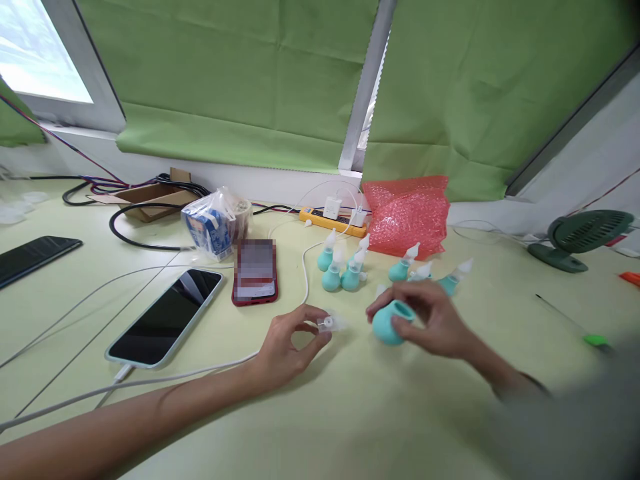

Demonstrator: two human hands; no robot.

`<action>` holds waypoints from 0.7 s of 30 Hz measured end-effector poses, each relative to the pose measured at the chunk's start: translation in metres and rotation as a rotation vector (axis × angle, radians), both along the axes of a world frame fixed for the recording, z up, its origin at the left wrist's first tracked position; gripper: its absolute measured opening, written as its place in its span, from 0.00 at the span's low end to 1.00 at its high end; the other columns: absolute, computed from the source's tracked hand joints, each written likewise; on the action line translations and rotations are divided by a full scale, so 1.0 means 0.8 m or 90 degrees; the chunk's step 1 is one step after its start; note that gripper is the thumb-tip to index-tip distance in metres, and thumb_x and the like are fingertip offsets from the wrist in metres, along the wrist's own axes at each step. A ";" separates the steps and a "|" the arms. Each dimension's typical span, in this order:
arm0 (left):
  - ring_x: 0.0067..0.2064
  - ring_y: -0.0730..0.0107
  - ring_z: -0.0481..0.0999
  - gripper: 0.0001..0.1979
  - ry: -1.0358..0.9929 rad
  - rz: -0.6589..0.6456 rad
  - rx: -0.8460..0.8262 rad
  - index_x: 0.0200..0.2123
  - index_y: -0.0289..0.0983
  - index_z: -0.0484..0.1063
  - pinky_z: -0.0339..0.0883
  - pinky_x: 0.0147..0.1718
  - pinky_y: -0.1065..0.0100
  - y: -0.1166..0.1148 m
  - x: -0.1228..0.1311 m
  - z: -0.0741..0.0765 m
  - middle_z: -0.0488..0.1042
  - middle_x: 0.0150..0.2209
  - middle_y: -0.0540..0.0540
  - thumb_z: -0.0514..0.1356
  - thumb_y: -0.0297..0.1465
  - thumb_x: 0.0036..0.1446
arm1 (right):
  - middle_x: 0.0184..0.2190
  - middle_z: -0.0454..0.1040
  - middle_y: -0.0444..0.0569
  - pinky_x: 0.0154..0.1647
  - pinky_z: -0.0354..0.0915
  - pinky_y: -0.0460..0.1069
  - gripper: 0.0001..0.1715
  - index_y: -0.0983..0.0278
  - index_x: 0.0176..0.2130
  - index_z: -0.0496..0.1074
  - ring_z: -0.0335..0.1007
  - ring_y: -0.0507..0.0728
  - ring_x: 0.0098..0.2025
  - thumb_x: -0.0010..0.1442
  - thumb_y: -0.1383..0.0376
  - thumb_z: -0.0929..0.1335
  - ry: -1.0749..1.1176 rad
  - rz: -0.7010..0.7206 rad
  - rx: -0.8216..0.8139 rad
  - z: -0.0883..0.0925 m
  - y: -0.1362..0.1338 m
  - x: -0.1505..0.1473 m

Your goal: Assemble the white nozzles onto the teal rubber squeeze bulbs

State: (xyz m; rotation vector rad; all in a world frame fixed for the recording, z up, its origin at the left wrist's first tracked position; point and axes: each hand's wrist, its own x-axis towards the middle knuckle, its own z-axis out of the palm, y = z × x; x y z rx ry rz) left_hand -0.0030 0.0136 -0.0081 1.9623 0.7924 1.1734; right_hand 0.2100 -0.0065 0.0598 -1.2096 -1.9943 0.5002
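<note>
Between thumb and fingertips, my left hand (287, 350) pinches a small clear plastic nozzle tip (329, 323) above the table. My right hand (434, 319) grips a teal rubber bulb (389, 325), tilted so its round open mouth shows at the upper right. A short gap separates the nozzle tip from the bulb. Behind my hands stand several teal bulbs with clear pointed tips fitted, such as this bulb aspirator (331, 275). A few more lie or lean beyond my right hand, including another bulb aspirator (400, 267), and some are partly hidden by it.
A white-cased phone (167, 320) on a cable and a red-cased phone (255, 293) lie to the left. At the back are a yellow power strip (320, 219), a red bubble-wrap bag (407, 217) and a wrapped blue item (210, 230). A green fan (583, 237) and a green-handled screwdriver (595, 340) sit right.
</note>
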 end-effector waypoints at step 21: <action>0.26 0.73 0.67 0.11 0.076 -0.137 -0.161 0.34 0.31 0.72 0.64 0.25 0.71 0.004 0.000 0.014 0.71 0.26 0.46 0.56 0.31 0.50 | 0.22 0.61 0.45 0.22 0.54 0.45 0.09 0.63 0.24 0.59 0.58 0.51 0.23 0.39 0.75 0.60 -0.125 0.005 0.088 -0.083 -0.010 -0.040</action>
